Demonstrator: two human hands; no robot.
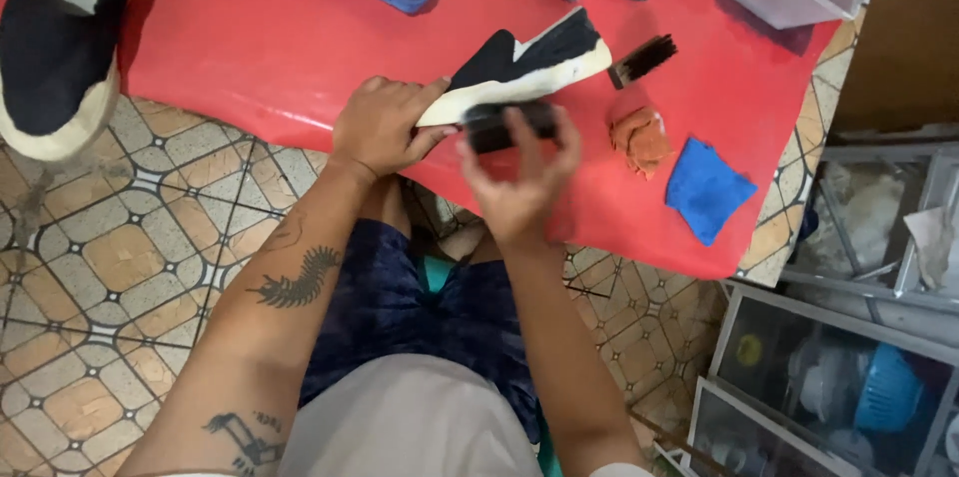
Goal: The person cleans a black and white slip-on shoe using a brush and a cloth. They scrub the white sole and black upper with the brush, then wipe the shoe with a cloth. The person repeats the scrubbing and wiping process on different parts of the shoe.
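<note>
Black-and-cream shoe (524, 64) clamped at heel by left hand (382, 127); light, sole probably stiff, upper soft; best gripped along sole. Dark brush (504, 124) pinched in right hand (519, 187), at 6 o'clock of shoe, over red surface (250, 37).

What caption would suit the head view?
Left hand steadies a black shoe on a red mat; right hand holds a dark brush.

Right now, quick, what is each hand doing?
Left hand: closed on the heel end of the black and white shoe.
Right hand: closed around a dark brush, held against the shoe's sole.
</note>
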